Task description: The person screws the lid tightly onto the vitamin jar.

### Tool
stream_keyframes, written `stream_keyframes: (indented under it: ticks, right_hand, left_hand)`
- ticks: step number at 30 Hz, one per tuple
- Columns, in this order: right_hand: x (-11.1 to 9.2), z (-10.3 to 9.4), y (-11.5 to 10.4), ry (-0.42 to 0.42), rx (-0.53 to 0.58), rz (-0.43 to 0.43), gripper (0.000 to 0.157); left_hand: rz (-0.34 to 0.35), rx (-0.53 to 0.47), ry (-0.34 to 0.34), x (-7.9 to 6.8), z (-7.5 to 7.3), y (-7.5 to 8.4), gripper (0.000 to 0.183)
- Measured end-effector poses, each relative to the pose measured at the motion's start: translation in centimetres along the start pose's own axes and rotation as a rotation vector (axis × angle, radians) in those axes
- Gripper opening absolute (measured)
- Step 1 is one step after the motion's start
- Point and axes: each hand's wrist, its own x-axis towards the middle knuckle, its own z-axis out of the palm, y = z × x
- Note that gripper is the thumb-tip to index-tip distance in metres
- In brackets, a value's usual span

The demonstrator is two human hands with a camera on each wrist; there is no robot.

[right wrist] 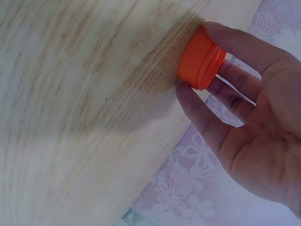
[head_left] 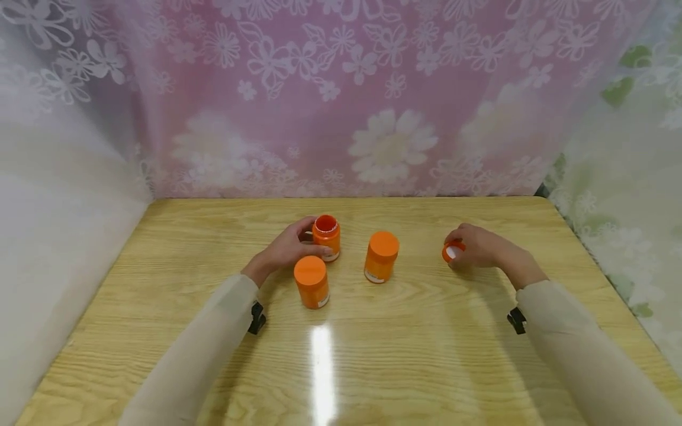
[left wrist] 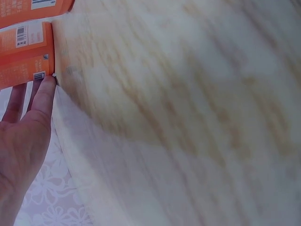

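An orange jar [head_left: 327, 241] without its lid stands upright on the table, its red mouth facing up. My left hand [head_left: 292, 246] holds it from the left, thumb at the front and fingers behind. In the left wrist view, fingers of the left hand [left wrist: 26, 136] touch the labelled side of an orange jar [left wrist: 28, 59]. Farther right, my right hand [head_left: 478, 247] grips an orange lid [head_left: 446, 253] with a white inside. The right wrist view has the lid [right wrist: 195, 59] pinched between thumb and fingers of the right hand [right wrist: 263, 127], close to the table surface.
A capped orange jar [head_left: 311, 283] stands just in front of the left hand. Another capped jar [head_left: 382, 257] is between the two hands. The wooden table [head_left: 405, 367] ends at a pink floral curtain [head_left: 319, 118], with pale cloth on both sides.
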Motion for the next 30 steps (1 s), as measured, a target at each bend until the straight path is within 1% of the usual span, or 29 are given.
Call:
stream_keyframes:
  ticks: [6, 10, 12, 13, 18, 20, 21, 26, 30]
  right_hand:
    - [-0.3, 0.0, 0.3, -0.01, -0.012, 0.005, 0.041]
    - [-0.4, 0.1, 0.3, -0.007, 0.002, 0.006, 0.042]
    - [-0.4, 0.1, 0.2, -0.001, -0.005, -0.007, 0.042]
    - [-0.4, 0.1, 0.2, 0.003, -0.008, -0.012, 0.042]
    - [-0.5, 0.2, 0.6, 0.017, -0.037, -0.026, 0.043]
    - [-0.6, 0.2, 0.9, 0.023, -0.009, -0.023, 0.046]
    - [-0.7, 0.2, 1.1, 0.026, 0.014, -0.019, 0.048]
    - [-0.7, 0.2, 1.7, 0.046, 0.159, -0.007, 0.057]
    - [-0.6, 0.3, 1.7, 0.079, 0.2, -0.01, 0.061]
  left_hand:
    - [-0.005, -0.004, -0.008, 0.6, 0.4, -0.1, 0.064]
    - [-0.017, -0.012, -0.006, 0.5, 0.3, -0.2, 0.065]
    - [-0.021, -0.023, -0.007, 0.3, 0.2, -0.1, 0.065]
    - [-0.023, -0.026, -0.006, 0.2, 0.2, 0.0, 0.065]
    - [-0.005, -0.035, -0.017, -0.9, 0.1, 1.9, 0.062]
    - [0.002, -0.029, -0.021, -1.3, 0.2, 2.7, 0.061]
    - [0.002, -0.026, -0.021, -1.3, 0.2, 2.8, 0.06]
    - [-0.01, -0.024, -0.018, -1.6, 0.2, 3.1, 0.06]
    - [-0.013, -0.023, -0.013, -1.4, 0.2, 3.0, 0.06]
